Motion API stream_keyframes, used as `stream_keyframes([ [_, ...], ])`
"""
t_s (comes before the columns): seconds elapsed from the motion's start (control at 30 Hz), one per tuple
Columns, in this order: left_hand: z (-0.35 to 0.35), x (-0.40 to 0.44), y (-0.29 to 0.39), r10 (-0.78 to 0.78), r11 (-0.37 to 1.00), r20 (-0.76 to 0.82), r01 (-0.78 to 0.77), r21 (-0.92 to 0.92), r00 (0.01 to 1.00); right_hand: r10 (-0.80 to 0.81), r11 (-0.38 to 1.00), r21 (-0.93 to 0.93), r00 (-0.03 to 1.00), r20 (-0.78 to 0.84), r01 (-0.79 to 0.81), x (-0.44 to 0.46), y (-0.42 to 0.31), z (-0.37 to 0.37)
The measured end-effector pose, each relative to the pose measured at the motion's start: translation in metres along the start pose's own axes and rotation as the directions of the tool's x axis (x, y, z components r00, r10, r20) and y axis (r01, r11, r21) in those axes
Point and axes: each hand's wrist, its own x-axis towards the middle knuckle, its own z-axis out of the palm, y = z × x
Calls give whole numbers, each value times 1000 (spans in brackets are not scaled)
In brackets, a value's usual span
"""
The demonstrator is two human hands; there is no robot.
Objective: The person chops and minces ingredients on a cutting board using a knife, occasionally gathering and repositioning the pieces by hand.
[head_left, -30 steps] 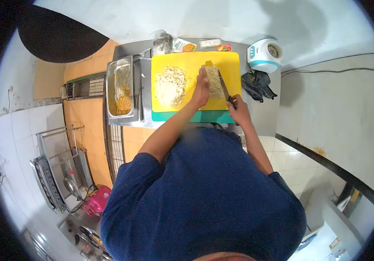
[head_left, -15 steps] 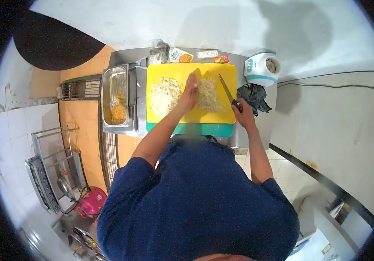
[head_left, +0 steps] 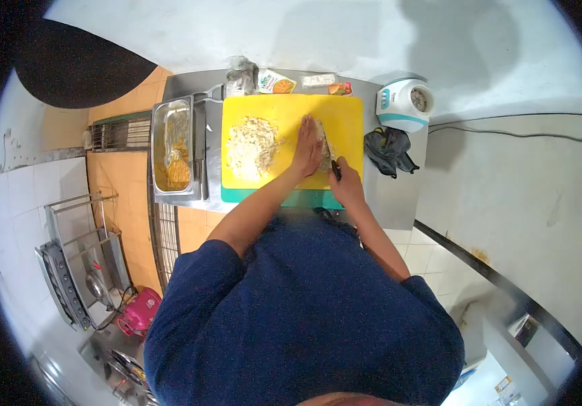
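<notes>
A yellow cutting board lies over a green board. My right hand is closed around the black handle of a knife, whose blade slants up and away over the yellow board. Facing it, my left hand stands on edge with fingers stretched out, holding nothing. Pale chopped food is squeezed in a narrow strip between that palm and the blade, partly hidden. On the left half of the board spreads a larger pile of pale chopped pieces; I cannot tell what food it is.
A metal pan with yellow-orange remains stands left of the boards on the steel table. Along the back lie food packets and a clear plastic bag. To the right are a black plastic bag and a white-and-teal appliance.
My right hand has brought the knife leftward across the board, up against the smaller pile. That pile is now narrower, pressed towards my left hand, which has shifted slightly right.
</notes>
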Motion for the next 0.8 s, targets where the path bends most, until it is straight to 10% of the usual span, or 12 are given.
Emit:
stream_keyframes([
  [0.33, -16, -17, 9, 62, 996, -114, -69, -61, 992, 238, 960, 163, 970, -43, -229, -26, 12, -14],
  [0.8, 27, -12, 27, -32, 997, -204, 17, -75, 979, -46, 989, 129, 977, -210, 74, -29, 13, 37],
])
